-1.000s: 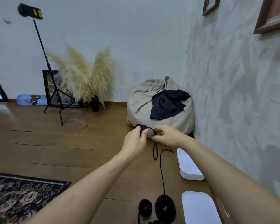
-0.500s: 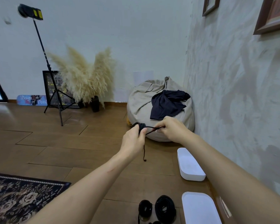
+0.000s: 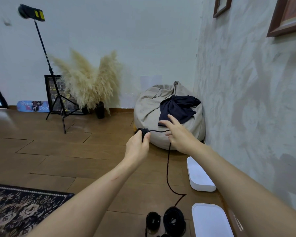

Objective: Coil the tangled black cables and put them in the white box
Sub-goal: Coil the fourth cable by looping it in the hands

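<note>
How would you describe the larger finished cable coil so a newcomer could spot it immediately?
Follow the right-hand wall down to the nearer white plastic piece on the wooden floor. Two black coils lie just left of it; the larger coil is the right one, wider and thicker than the small coil.

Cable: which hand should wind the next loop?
Probably the right hand: the loose cable runs across its spread fingers, while the left hand is busy gripping the coil.
</note>
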Demonstrator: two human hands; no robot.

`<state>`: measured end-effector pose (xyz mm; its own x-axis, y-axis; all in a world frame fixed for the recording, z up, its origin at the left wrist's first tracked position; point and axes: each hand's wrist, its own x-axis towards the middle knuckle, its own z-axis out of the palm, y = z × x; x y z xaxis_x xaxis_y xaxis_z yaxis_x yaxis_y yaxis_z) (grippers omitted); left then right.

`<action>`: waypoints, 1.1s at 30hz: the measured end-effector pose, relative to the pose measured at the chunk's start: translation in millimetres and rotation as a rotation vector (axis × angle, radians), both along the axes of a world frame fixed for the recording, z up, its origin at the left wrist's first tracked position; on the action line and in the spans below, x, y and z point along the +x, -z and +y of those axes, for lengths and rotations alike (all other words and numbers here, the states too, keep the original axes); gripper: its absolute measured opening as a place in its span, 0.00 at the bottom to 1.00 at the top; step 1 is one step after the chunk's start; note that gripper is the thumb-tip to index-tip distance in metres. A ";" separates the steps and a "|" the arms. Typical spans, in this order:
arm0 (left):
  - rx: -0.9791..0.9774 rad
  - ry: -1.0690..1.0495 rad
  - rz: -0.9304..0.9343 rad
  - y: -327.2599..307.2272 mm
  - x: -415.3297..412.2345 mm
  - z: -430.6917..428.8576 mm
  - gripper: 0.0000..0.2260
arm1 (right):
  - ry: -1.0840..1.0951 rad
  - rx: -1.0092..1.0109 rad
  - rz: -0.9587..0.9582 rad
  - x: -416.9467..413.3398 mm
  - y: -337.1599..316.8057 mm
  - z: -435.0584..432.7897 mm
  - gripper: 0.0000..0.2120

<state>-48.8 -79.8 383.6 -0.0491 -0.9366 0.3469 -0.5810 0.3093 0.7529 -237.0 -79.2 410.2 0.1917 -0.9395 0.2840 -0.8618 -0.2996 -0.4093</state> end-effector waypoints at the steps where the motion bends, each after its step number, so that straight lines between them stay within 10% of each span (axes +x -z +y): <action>1: -0.001 -0.005 0.004 -0.4 1.1 -0.2 0.17 | 0.010 -0.010 0.035 -0.2 1.3 -0.7 0.27; 18: 0.020 0.114 0.043 5.2 -7.4 2.8 0.19 | 0.375 -0.167 0.426 20.1 -11.5 -1.8 0.13; 24: 0.099 0.196 0.100 4.8 -3.8 -1.3 0.14 | -0.089 -0.039 -0.240 -1.9 -14.2 4.3 0.06; 33: 0.079 0.424 0.167 -13.8 -18.1 15.6 0.12 | -0.085 -0.167 -0.437 -13.2 -18.0 -5.2 0.06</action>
<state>-66.9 -64.2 397.4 -0.3834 -0.8696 0.3111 -0.2838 0.4314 0.8564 -250.2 -84.4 428.2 0.0950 -0.8604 0.5008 -0.5890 -0.4541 -0.6685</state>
